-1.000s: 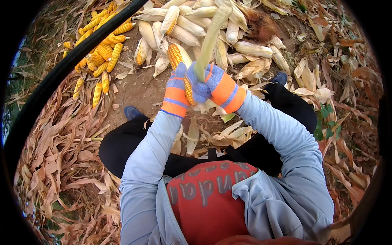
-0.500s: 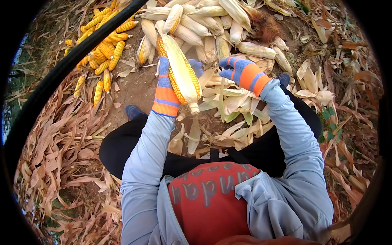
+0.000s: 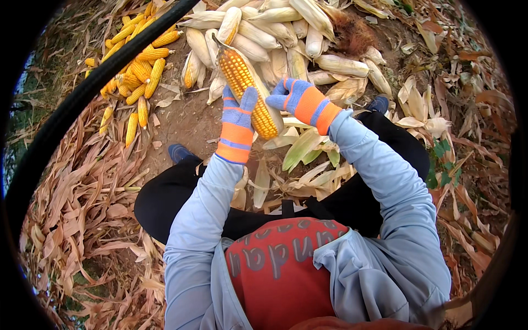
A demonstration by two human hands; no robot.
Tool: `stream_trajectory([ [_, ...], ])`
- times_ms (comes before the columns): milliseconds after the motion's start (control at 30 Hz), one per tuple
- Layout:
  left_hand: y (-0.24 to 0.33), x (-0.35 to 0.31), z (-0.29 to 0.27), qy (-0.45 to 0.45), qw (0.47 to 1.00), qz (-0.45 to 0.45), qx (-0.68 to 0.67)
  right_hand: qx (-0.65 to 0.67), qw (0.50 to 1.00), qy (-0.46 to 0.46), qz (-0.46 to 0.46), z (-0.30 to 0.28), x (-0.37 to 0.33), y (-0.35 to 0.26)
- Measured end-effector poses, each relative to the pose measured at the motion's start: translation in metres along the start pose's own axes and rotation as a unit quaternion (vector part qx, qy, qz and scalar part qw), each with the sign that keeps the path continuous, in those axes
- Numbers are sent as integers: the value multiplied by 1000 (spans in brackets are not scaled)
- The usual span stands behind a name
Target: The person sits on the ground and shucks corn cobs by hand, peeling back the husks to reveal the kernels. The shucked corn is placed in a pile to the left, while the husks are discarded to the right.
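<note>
My left hand (image 3: 237,118), in a blue and orange striped knit glove, is closed round a partly husked ear of corn (image 3: 239,71), its thumb lying across the kernels. The ear slants with its dark tip pointing away from me, and its bare yellow-orange kernels face up. A pale strip of husk (image 3: 282,122) still lines its right side. In a matching glove, my right hand (image 3: 305,103) has its fingers bent together at that husk edge, and the fingertips are partly hidden. Below the hands lie loose peeled husks (image 3: 302,148), some greenish.
Beyond my hands is a heap of unhusked ears (image 3: 258,41). Bare yellow cobs (image 3: 140,71) are piled at the far left. Dry leaves (image 3: 82,198) cover the ground on both sides. A dark cable (image 3: 82,93) crosses the left of the view. My bent legs (image 3: 165,201) frame the work spot.
The ear has been turned, so kernels face up where a husk strip lay before. My right hand has moved left from open air to the ear, its fingers closing. My left thumb now crosses the ear.
</note>
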State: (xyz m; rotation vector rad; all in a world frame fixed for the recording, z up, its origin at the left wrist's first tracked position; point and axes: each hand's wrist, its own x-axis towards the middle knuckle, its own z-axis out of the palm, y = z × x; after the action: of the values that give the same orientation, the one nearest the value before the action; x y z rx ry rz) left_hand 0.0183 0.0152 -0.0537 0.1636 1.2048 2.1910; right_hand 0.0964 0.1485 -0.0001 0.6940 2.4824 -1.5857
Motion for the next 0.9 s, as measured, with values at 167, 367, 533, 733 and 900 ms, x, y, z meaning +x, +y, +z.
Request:
stream_trajectory([
  [167, -4, 3, 2, 25, 996, 63, 61, 82, 995, 48, -14, 14, 3, 15],
  [367, -2, -1, 2, 38, 995, 57, 71, 121, 992, -10, 43, 8, 1, 5],
  [533, 1, -1, 3, 37, 996, 38, 75, 122, 990, -46, 59, 1, 8, 11],
  [733, 10, -4, 11, 58, 998, 14, 34, 196, 976, -93, 35, -3, 12, 15],
  [900, 12, 0, 7, 92, 996, 5, -3, 317, 941, -115, -26, -5, 9, 19],
])
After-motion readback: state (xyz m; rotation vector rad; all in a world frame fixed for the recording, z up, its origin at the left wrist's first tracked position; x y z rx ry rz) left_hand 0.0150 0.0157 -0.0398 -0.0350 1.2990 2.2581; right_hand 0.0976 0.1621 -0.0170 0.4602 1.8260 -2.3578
